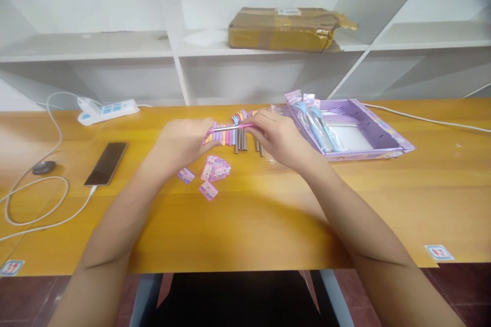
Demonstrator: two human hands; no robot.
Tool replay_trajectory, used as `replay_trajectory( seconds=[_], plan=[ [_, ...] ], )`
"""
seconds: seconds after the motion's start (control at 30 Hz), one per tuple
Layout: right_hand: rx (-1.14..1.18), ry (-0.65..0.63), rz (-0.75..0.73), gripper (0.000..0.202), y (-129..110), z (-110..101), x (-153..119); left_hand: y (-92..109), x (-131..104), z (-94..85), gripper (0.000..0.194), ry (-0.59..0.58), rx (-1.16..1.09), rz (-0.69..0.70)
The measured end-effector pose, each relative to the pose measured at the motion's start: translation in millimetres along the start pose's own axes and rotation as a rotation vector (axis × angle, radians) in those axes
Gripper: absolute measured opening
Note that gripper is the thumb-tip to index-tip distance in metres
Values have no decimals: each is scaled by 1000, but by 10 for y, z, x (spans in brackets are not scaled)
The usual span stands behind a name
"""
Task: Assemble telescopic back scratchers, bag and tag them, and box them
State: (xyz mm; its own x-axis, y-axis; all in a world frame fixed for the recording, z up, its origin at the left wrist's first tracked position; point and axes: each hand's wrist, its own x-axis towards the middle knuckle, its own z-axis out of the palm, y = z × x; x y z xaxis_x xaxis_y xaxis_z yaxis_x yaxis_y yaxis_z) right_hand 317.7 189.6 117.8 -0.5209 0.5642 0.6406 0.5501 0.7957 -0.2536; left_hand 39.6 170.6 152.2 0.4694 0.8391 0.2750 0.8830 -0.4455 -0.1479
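Note:
My left hand (187, 140) and my right hand (274, 135) hold a thin rod (226, 129) level between them, with a metal middle and pink ends. The left fingers close on its left end, the right fingertips pinch its pink right end. Behind and below the rod lies a row of pink, purple, orange and blue sticks (223, 138). Metal tubes (241, 141) lie beside them, partly behind my right hand. Small hand-shaped coloured pieces (241, 116) are at the back. Several small printed cards (217, 168) lie nearer me on the table.
A purple tray (383, 133) at right holds bagged blue items (316, 127). At left are a phone (106, 163) on a cable, a power strip (109, 111) and a dark round object (44, 167). A taped box (282, 29) sits on the shelf behind the table (245, 230).

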Motion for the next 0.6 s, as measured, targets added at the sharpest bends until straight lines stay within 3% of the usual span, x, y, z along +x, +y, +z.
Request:
replay_trajectory(
  seconds=[0.17,0.33,0.47,0.6],
  plan=[
    [-18,-63,-5,26,48,65,-18,48,65,68,28,-121,138,-104],
    [-91,-98,-18,30,65,60,-43,-9,123,124,28,-187,128,-160],
    [-137,-40,-46,33,136,4,-45,-129,138,133,27,-166,130,-204],
    [-174,55,-31,30,400,-173,-55,-324,154,100,32,-101,176,-285]
  ],
)
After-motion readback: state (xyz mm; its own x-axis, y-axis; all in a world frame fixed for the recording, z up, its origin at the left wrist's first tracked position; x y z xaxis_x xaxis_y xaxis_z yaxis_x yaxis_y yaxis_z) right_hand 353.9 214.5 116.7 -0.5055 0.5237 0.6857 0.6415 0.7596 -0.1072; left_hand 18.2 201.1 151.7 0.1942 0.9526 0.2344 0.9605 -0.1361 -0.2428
